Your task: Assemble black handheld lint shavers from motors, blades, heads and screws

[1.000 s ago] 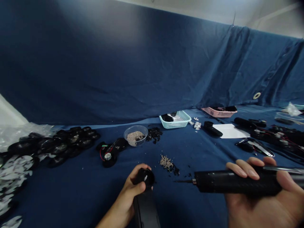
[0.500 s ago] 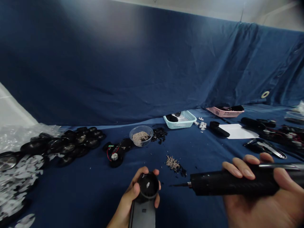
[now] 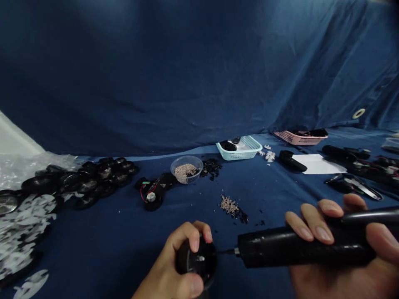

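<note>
At the near centre of the blue-covered bench, a black round-headed part is held just above the surface. The left hand keeps its grip closed on this part, fingers over the far edge and thumb on the near edge. To the right, the right hand has its grip closed around a black power screwdriver, held roughly level. The bit points left, at the side of the part; contact cannot be determined.

Beyond the bit lies a loose pile of silver screws, with small black pieces at its near right edge. Farther left stands a clear bowl containing screws. Just left of the bowl is a black assembly with red wires. At the far side are a light-blue basket and, to its right, a pink basket. Black round parts are heaped at left, beside white cut pieces.
</note>
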{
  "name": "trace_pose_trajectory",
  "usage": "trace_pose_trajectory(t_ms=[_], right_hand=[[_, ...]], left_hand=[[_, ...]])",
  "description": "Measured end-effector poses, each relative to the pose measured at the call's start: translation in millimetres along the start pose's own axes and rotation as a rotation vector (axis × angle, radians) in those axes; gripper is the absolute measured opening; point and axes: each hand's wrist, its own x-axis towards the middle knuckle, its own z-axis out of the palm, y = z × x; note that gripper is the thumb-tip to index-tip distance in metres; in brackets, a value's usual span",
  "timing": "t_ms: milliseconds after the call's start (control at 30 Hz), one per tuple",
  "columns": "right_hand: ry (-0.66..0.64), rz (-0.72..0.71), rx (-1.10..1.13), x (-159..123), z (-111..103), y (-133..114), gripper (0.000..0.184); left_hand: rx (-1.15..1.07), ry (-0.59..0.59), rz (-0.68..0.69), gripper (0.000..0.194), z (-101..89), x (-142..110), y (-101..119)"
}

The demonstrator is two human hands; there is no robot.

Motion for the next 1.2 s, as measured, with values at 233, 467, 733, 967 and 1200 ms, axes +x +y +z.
trace_pose_trajectory(t_ms=[233, 467, 733, 967, 1200], right_hand=[[-0.095, -0.011, -0.040, -7, 0, 3, 0.033], [-0.146, -0.022, -0.066, -12, 4, 7, 0.031], [-0.145, -0.012, -0.087, -12, 3, 6, 0.031], [-0.153, -0.053, -0.155, -19, 10, 12, 0.032], [-0.235, -0.120, -0.217, -20, 11, 11, 0.043]], left_hand=[[0.058, 0.037, -0.001, 0.044, 2.7, -7, 0], [0.065, 0.030, 0.004, 0.042, 4.3, -9, 3], [0.109, 0.040, -0.008, 0.040, 4.9, -9, 3], [0.340, 0.088, 0.045, 0.035, 7.0, -10, 4], [0.412, 0.036, 0.122, 0.032, 14.0, -9, 5]])
